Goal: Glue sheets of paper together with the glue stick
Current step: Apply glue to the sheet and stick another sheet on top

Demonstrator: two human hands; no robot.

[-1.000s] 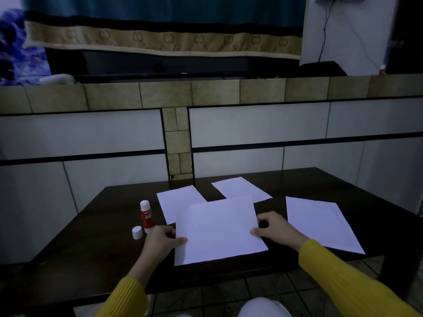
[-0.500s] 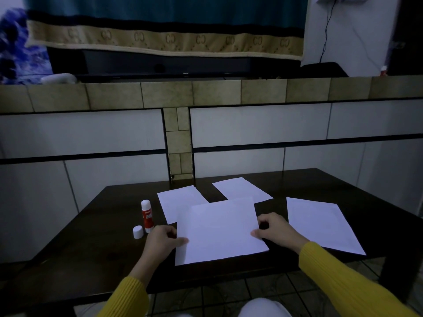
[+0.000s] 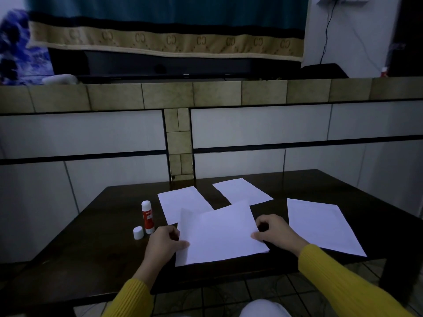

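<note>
The front sheet [image 3: 219, 234] was pinched at both side edges by the left hand [image 3: 163, 244] and right hand [image 3: 275, 232]. The open glue stick [image 3: 148, 217] stood upright just beside the left hand.

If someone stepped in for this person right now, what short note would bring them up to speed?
Left hand: pinching the left edge of the front sheet.
Right hand: pinching the same sheet's right edge.
The front sheet's far left corner looks slightly lifted; it overlaps the sheet behind.
Two more sheets lie apart: one at the back, one to the right.
Glue stick stands uncapped on the table, its cap beside it.
Done: stick opened. Whether glue is applied cannot be told.
Left: likely aligning, pressing, then the other sheets.
</note>
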